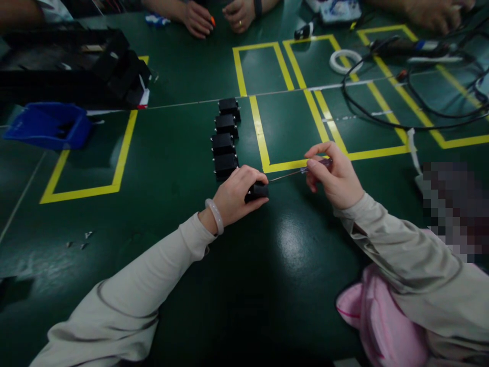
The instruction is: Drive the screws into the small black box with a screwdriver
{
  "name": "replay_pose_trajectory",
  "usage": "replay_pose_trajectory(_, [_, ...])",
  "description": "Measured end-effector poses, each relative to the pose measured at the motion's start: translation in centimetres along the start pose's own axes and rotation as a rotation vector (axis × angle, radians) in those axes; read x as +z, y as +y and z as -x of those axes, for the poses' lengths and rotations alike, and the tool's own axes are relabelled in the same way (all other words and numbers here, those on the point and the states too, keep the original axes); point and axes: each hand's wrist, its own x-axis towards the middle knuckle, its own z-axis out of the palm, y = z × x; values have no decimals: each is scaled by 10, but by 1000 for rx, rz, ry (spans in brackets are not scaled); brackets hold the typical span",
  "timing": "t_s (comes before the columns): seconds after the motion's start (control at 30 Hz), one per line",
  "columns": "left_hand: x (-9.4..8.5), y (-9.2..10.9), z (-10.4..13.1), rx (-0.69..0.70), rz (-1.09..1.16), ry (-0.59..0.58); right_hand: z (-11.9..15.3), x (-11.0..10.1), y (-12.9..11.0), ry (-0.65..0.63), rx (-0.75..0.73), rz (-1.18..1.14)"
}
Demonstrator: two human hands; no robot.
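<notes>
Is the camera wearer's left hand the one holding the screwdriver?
No, the right hand holds the screwdriver, while the left hand grips a small black block.

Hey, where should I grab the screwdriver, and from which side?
Probably best by its thicker handle, coming from the right, where the right hand has it: the thin shaft points left toward the black block in the left hand.

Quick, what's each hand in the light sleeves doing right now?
Left hand: closed, holding a small black block.
Right hand: closed, holding a screwdriver pointed toward the block.
</notes>
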Motion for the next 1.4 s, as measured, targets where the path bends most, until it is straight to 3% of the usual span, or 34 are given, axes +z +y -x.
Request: replay_pose_trajectory(1.4, [1,0,-1,5,-7,5,1,3,-1,31,-21,10])
